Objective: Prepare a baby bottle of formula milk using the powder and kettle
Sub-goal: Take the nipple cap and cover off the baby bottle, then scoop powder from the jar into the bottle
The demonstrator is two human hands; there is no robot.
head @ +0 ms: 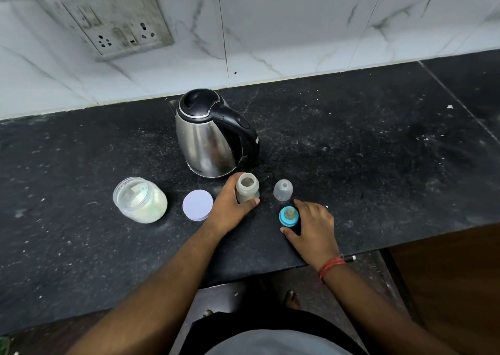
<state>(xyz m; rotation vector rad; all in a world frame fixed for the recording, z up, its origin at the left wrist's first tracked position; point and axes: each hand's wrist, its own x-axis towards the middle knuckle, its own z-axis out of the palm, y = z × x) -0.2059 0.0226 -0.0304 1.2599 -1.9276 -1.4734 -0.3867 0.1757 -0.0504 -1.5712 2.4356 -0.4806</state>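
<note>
An open baby bottle (247, 188) stands upright on the black counter (365, 151), and my left hand (230, 205) grips it round its side. Just right of it sits the clear bottle cap (283, 190). My right hand (315, 226) lies round the blue teat ring (289, 216), with the thumb in front of it and the fingers behind; I cannot tell whether it grips the ring. A steel kettle (208, 138) with a black lid and handle stands behind the bottle. The open jar of powder (140, 200), a scoop inside, is at the left.
The jar's white lid (197, 205) lies flat between the jar and my left hand. A wall socket panel (108, 21) hangs on the marble tiles above. The counter's front edge runs close to my body, and bare feet show on the floor below.
</note>
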